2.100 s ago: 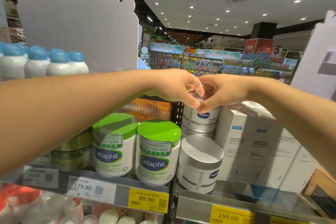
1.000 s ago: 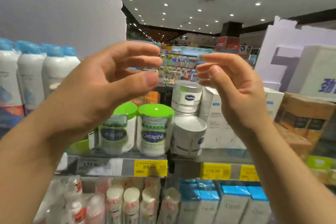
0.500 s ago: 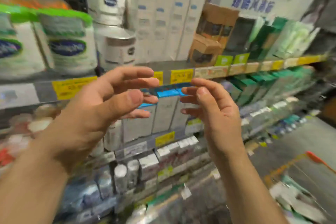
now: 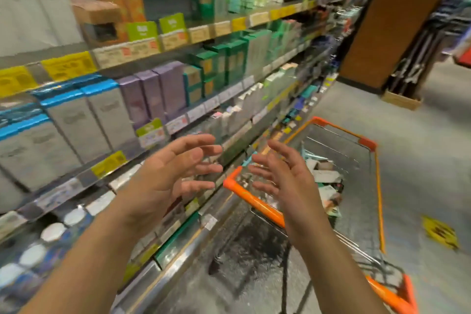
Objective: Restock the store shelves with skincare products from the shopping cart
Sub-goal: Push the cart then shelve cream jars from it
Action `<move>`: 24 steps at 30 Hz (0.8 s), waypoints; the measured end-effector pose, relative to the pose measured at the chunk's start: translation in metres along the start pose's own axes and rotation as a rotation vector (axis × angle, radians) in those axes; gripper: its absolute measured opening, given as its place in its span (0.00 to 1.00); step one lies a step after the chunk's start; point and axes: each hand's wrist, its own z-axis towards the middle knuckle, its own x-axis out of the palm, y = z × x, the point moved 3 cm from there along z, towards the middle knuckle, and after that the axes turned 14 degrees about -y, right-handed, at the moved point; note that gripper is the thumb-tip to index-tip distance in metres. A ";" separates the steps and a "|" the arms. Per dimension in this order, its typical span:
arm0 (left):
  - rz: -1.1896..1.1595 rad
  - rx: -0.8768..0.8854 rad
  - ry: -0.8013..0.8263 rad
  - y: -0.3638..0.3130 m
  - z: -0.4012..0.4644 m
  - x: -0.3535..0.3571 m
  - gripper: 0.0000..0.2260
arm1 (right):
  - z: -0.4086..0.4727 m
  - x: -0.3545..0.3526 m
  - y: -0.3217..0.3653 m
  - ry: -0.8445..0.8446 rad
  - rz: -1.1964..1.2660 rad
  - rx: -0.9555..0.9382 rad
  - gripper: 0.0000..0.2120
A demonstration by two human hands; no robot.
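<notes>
— What's changed?
— The jar is shelved; the view has swung from the shelves (image 4: 178, 41) toward the cart.
— Hands?
— Left hand (image 4: 168, 176) and right hand (image 4: 285, 181): fingers spread, empty.
— Next stock?
— In the shopping cart (image 4: 254, 201), boxes (image 4: 326, 178) waiting.

A grey speckled floor (image 4: 420, 160) runs past a brown pillar (image 4: 387, 23), with a yellow floor sticker (image 4: 439, 233).

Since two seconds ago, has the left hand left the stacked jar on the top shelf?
Yes. The left hand is off that jar, empty, fingers spread, now low beside the orange cart rim.
</notes>
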 end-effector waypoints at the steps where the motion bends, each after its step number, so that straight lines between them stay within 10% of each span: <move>1: -0.007 -0.029 0.020 0.010 0.000 0.019 0.43 | -0.001 -0.023 -0.003 -0.039 -0.009 0.016 0.22; 11: 0.058 -0.197 0.160 0.078 -0.004 0.147 0.25 | -0.012 -0.181 -0.032 -0.356 0.013 0.168 0.10; 24: 0.177 -0.325 0.160 0.115 0.070 0.191 0.18 | 0.035 -0.223 -0.073 -0.495 -0.027 0.269 0.14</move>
